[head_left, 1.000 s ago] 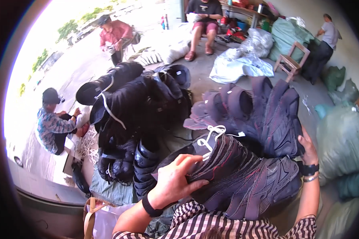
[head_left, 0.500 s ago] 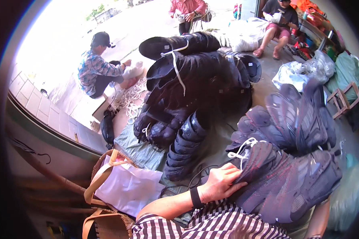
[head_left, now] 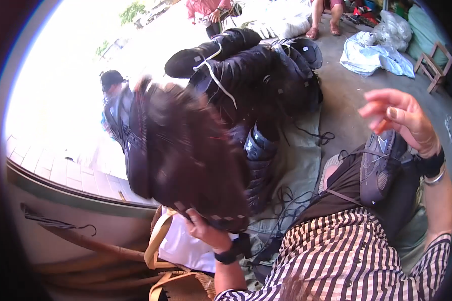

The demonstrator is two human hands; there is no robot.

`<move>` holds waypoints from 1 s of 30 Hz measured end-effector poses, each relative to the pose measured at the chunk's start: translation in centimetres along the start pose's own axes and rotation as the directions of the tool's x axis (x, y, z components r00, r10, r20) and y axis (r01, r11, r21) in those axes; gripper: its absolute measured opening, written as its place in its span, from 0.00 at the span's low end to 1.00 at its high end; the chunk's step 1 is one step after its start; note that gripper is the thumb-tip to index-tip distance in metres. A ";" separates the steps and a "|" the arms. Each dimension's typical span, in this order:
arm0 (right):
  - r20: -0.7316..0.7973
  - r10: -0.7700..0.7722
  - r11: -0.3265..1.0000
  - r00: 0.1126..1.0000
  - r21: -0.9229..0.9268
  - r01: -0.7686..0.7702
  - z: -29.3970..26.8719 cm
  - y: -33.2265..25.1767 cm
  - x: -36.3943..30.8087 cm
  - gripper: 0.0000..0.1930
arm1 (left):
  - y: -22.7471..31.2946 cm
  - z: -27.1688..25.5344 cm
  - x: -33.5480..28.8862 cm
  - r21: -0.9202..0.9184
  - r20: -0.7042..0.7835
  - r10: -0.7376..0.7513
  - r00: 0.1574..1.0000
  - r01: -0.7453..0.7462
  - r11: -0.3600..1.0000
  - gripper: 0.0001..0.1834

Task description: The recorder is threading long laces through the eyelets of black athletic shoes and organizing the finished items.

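Off to the left, my left hand (head_left: 206,232) grips the lower end of a thick bundle of dark shoe uppers (head_left: 191,160), raised and blurred by motion. Its thumb lies against the near edge; the other fingers are hidden behind the bundle. On the right, my right hand (head_left: 404,120) is up in the air, fingers loosely bent and apart, with nothing seen in it. Below that hand, a single grey mesh shoe upper (head_left: 376,173) with a pale patch rests on my lap.
Beyond the bundle stand piled stacks of dark uppers (head_left: 236,70) with a white tie (head_left: 220,83). A basket with a tan handle (head_left: 155,246) holds white sheets (head_left: 188,244). Black laces (head_left: 286,203) trail over a ground sheet. A wooden frame (head_left: 433,67), plastic bags (head_left: 379,55) and other people (head_left: 206,12) are farther off.
The bundle of shoe uppers has swung from my right side to the left in my left hand. My right hand has risen into view. A single upper now shows on my lap.
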State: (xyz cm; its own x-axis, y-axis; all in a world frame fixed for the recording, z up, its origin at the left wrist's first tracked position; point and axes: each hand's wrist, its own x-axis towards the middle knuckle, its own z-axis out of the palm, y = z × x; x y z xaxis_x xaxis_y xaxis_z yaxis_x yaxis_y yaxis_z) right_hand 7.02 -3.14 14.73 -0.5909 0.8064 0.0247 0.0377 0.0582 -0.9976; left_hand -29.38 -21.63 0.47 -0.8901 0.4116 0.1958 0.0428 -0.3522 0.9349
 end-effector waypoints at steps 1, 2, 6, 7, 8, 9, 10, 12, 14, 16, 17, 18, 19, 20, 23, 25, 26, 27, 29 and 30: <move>-0.080 0.061 0.998 0.995 0.011 -0.060 -2.0 1.2 -1.3 0.27 | -1.0 -0.9 1.7 -0.003 0.022 0.002 1.000 -0.002 1.000 0.23; -0.168 0.037 0.999 0.985 0.041 -0.030 -3.4 1.8 -3.2 0.23 | -3.5 -3.5 3.6 0.526 0.032 0.171 0.985 -0.162 0.835 0.23; -0.430 0.060 0.982 0.901 0.189 0.025 -8.6 5.4 -9.7 0.19 | -12.1 -8.5 10.3 0.056 -0.126 -0.152 0.980 0.160 0.986 0.20; -0.429 0.066 0.980 0.901 0.199 0.023 -9.4 6.3 -10.7 0.19 | -16.4 -12.4 11.9 0.191 -0.177 -0.071 0.982 0.105 0.976 0.18; -0.516 0.103 0.988 0.851 0.155 -0.026 -10.0 6.8 -12.1 0.18 | -17.1 -13.2 12.7 0.446 0.082 -0.303 0.949 0.237 0.863 0.22; -0.597 0.134 0.990 0.791 0.117 -0.079 -10.5 7.3 -13.5 0.18 | -18.0 -13.7 13.2 0.692 0.259 -0.555 0.791 0.248 0.677 0.26; -0.635 0.157 0.987 0.756 0.121 -0.103 -10.7 8.1 -14.7 0.17 | -18.0 -11.6 11.9 0.705 0.173 -0.656 0.735 0.373 0.603 0.28; -0.656 0.208 0.978 0.726 0.159 -0.136 -10.4 8.8 -16.1 0.17 | -18.5 -8.4 9.4 0.663 0.071 -0.752 0.656 0.532 0.526 0.32; -0.659 0.286 0.958 0.696 0.198 -0.206 -10.0 9.3 -16.8 0.15 | -19.4 -6.8 7.5 0.686 0.103 -0.696 0.711 0.455 0.567 0.28; -0.640 0.323 0.945 0.697 0.184 -0.269 -9.9 9.7 -17.2 0.14 | -20.3 -6.1 6.1 0.748 0.272 -0.651 0.709 0.269 0.606 0.25; -0.633 0.350 0.932 0.691 0.163 -0.323 -9.7 9.8 -17.6 0.14 | -20.9 -5.5 5.4 0.752 0.403 -0.623 0.670 0.146 0.643 0.23; -0.654 0.359 0.927 0.666 0.170 -0.333 -9.6 10.0 -18.5 0.14 | -20.8 -2.9 3.9 0.766 0.472 -0.651 0.594 0.089 0.637 0.22; -0.676 0.366 0.922 0.639 0.170 -0.348 -9.4 10.4 -18.9 0.14 | -21.3 -1.1 2.6 0.746 0.559 -0.641 0.526 0.017 0.665 0.21; -0.719 0.334 0.937 0.609 0.183 -0.298 -9.3 10.7 -20.0 0.14 | -20.3 1.3 1.5 0.721 0.623 -0.654 0.429 0.011 0.693 0.21; -0.805 0.268 0.960 0.529 0.180 -0.213 -8.6 10.6 -22.9 0.13 | -15.4 8.3 -1.8 0.582 0.806 -0.546 0.229 -0.143 0.800 0.20; -0.827 0.281 0.960 0.487 0.235 -0.155 -8.7 11.7 -24.7 0.13 | -12.5 12.1 -3.9 0.537 0.836 -0.518 0.180 -0.074 0.841 0.22; -0.844 0.307 0.951 0.440 0.258 -0.168 -8.3 11.9 -25.5 0.13 | -10.9 13.7 -5.0 0.502 0.861 -0.488 0.143 -0.099 0.859 0.24; -0.854 0.304 0.953 0.422 0.268 -0.143 -8.1 12.5 -26.8 0.14 | -9.4 15.3 -5.9 0.462 0.886 -0.451 0.107 -0.121 0.879 0.25; -0.878 0.326 0.941 0.350 0.266 -0.210 -7.7 14.1 -29.1 0.14 | -6.9 17.8 -7.5 0.377 0.924 -0.381 0.016 -0.187 0.907 0.28; -0.873 0.320 0.928 0.369 0.209 -0.310 -7.4 14.8 -30.4 0.14 | -6.0 18.9 -8.8 0.322 0.944 -0.330 -0.008 -0.197 0.926 0.28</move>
State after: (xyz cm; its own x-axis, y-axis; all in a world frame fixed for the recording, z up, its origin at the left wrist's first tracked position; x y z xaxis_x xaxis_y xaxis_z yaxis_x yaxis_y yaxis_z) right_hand 31.50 -22.47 -0.36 0.4971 0.8298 -0.2537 0.0493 -0.3190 -0.9465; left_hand -13.28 -7.28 -1.28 0.4217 0.9062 -0.0306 0.3607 -0.1368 0.9226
